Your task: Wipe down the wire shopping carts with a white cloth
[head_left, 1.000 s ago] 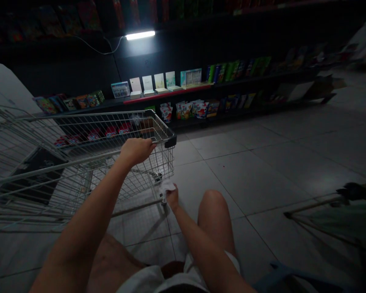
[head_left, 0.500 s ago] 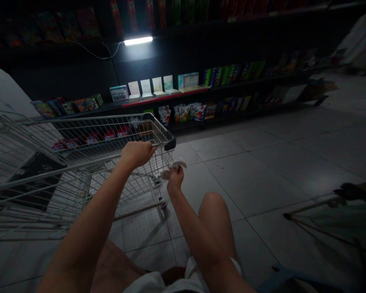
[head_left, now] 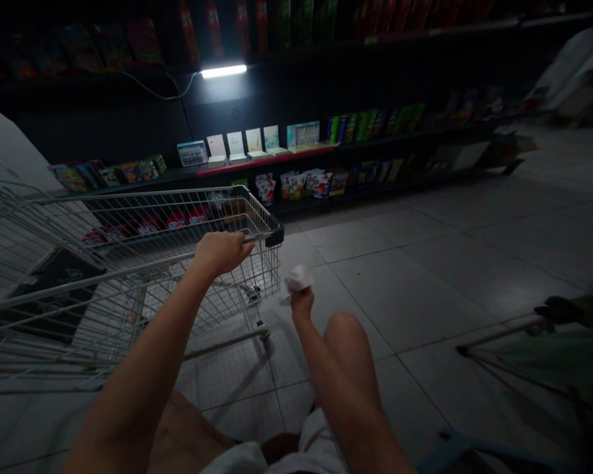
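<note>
A wire shopping cart (head_left: 143, 192) stands at the left, and the left hand (head_left: 221, 253) wraps closed around its handle beside the black corner cap, a firm hold that keeps the cart steady. Just right of the cart, the right hand (head_left: 302, 304) is raised above the tile floor (head_left: 405, 296), its fingertips lightly pinching a crumpled white tissue (head_left: 297, 278) clear of the wire, with low shelves (head_left: 267, 160) of packaged goods beyond.

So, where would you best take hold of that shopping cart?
Take the straight near bar of the shopping cart from above, on the side nearest you: it runs across the cart's end, smooth against the wire mesh, and the left hand already wraps it there.
</note>
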{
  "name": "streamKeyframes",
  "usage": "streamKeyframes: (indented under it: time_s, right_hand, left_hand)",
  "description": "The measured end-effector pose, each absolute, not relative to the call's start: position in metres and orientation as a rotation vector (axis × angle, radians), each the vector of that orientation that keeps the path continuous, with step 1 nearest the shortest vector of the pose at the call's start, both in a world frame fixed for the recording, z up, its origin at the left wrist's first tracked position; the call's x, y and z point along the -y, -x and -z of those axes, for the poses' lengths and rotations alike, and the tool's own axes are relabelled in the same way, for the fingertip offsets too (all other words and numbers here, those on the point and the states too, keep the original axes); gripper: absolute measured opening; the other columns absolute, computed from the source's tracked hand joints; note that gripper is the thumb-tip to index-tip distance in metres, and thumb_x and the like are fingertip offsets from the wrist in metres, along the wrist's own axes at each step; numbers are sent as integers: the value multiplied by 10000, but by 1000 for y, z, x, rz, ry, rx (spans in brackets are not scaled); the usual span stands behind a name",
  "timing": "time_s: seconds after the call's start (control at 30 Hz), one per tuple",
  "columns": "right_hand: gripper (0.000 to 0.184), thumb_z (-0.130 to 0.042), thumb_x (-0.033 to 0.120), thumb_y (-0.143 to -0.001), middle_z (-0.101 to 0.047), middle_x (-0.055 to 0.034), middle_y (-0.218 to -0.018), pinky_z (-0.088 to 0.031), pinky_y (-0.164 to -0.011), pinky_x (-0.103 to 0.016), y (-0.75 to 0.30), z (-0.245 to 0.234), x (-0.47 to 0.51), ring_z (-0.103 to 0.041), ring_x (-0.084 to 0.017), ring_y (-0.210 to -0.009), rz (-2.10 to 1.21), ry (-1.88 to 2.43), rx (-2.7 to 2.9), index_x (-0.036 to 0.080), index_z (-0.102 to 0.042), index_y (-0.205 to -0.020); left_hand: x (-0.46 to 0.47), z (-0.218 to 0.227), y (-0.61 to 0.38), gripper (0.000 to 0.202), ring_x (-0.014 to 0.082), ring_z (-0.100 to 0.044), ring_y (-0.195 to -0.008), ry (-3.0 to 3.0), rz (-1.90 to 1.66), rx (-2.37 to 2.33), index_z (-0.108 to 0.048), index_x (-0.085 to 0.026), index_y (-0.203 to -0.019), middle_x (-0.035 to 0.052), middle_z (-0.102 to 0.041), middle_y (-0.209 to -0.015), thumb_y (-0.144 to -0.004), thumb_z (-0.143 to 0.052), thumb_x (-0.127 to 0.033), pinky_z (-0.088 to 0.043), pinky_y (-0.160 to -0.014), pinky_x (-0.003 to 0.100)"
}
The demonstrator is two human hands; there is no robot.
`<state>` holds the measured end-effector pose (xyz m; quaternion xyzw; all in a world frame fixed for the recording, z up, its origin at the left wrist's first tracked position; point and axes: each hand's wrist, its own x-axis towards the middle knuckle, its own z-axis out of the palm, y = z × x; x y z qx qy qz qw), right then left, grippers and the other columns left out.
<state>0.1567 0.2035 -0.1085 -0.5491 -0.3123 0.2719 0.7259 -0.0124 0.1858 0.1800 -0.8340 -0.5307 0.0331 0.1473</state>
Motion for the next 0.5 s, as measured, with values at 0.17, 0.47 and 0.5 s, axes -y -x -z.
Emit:
streamKeyframes:
  time_s: [0.17, 0.47, 0.5]
  right_hand:
    - [295, -570, 361, -689, -648, -27, -757, -542, -740, -352, -148, 60, -244, -605, -166, -734, -653, 1087, 770, 146, -658, -870]
    - [232, -530, 172, -633, -684, -69, -919, -489, -916, -355, -154, 36, -201, -610, -215, -935, -456, 1100, 1265, 169, -716, -771]
    - [218, -519, 175, -641, -677, -54, -878, -498, -876, -327, -157, 31, -202, -608, -196, -893, -474, 1067, 1204, 166, -703, -757]
  left_hand:
    - [-185, -182, 11, 671, 307, -702, -926, 2402, -107, 1529, -703, -193, -1069, 144, -750, -981, -973, -180, -602, -495, -760, 398]
    - [-179, -184, 19, 652, 332, -707, -946, 2393, -117, 1551, -708, -194, -1026, 146, -751, -994, -978, -177, -569, -510, -768, 422]
    - [-178, -185, 20, 656, 330, -707, -949, 2399, -121, 1555, -710, -197, -1020, 145, -751, -993, -978, -173, -571, -510, -771, 422]
